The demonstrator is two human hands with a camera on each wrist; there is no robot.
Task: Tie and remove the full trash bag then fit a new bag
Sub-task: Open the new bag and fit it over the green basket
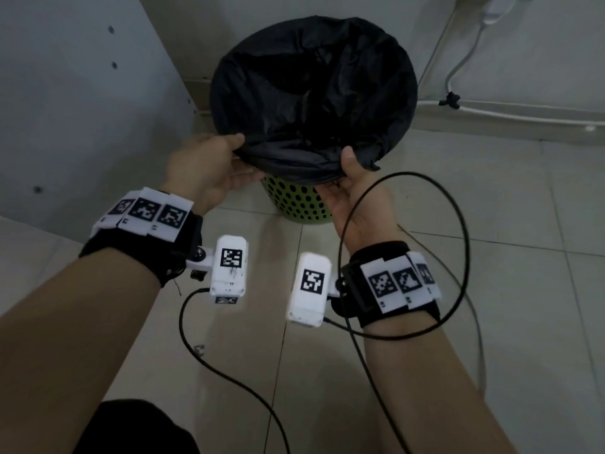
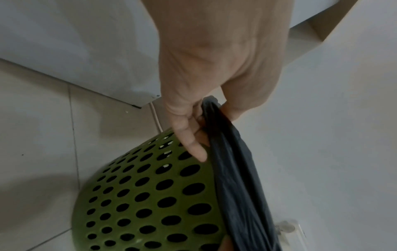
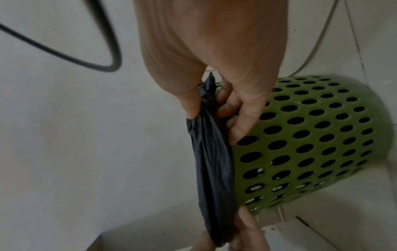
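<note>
Both hands, left hand (image 1: 203,165) and right hand (image 1: 352,188), are pinching the black bag (image 1: 314,90) hem at the green bin (image 1: 296,204) rim, probably fitting it; next it's needing folding down.

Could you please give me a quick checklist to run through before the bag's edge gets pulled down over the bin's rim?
1. Left hand pinches the black plastic trash bag: ok.
2. Right hand pinches the bag's edge: ok.
3. Bag mouth spread open over the green perforated plastic bin: ok.
4. Far edge seated on the rim: cannot tell.
5. Looping black cable away from the bag: ok.
6. Bin upright on the tiled floor: ok.
</note>
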